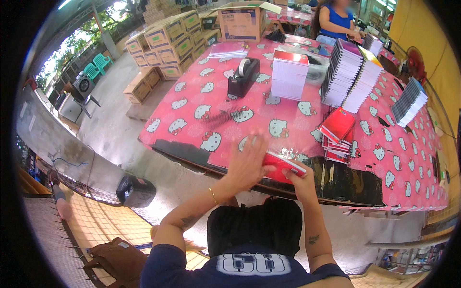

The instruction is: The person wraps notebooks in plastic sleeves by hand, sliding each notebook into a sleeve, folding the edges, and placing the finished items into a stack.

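Tabletop (190,94) passable left of tape dispenser (244,79); coil (224,116) ahead of left grip (247,164); notebook pile (338,126) blocks right.

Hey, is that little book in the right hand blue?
No, the right hand is holding a notebook with a bright red cover.

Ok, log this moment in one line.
Right hand: holding red notebook | Left hand: at its left end | Table: black tape dispenser, notebook stacks

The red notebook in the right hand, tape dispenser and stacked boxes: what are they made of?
Red notebook: probably paper and smooth card, from its flat cover and pale edge.
Tape dispenser: probably hard black plastic, judging by its smooth moulded body.
Stacked boxes: brown cardboard, apparently matt, with flat printed sides.
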Tool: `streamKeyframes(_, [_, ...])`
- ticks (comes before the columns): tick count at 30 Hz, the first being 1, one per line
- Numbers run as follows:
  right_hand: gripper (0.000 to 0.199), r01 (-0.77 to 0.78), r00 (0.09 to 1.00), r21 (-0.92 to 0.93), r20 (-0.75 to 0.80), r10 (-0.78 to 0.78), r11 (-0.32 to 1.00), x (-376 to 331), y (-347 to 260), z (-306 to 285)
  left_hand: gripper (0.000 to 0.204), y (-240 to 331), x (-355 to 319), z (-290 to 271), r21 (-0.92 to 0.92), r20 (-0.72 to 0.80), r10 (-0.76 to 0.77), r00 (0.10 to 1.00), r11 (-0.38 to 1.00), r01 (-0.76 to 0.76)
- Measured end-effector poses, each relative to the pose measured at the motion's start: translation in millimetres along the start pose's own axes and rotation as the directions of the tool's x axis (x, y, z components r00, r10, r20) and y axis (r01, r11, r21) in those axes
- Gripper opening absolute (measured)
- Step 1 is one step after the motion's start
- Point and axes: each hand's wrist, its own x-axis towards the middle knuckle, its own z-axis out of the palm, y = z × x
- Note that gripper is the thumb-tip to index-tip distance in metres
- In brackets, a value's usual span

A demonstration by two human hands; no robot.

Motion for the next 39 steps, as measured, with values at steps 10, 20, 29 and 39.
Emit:
streamKeyframes(10, [0.022,-0.069,0.997,0.017,0.022,0.069,0.997,1,-6,-5,0.083,16,-19,-2,0.070,0.246,0.044,0.968,0.996,-0.063])
streamKeyframes(20, [0.029,-0.093,0.991,0.089,0.109,0.083,0.992,-10,-10,7,0.083,8,-47,8,-0.012,0.065,0.455,0.888,0.891,-0.455])
streamKeyframes(29, [0.028,-0.055,0.989,-0.010,0.135,0.055,0.998,-6,3,4,0.084,15,-16,3,0.253,0.162,0.334,0.929,0.895,-0.366])
streamKeyframes(39, [0.033,-0.076,0.988,-0.098,0.129,0.089,0.992,13,-1,-6,0.081,23,19,9,0.029,0.132,0.160,0.978,0.986,-0.165])
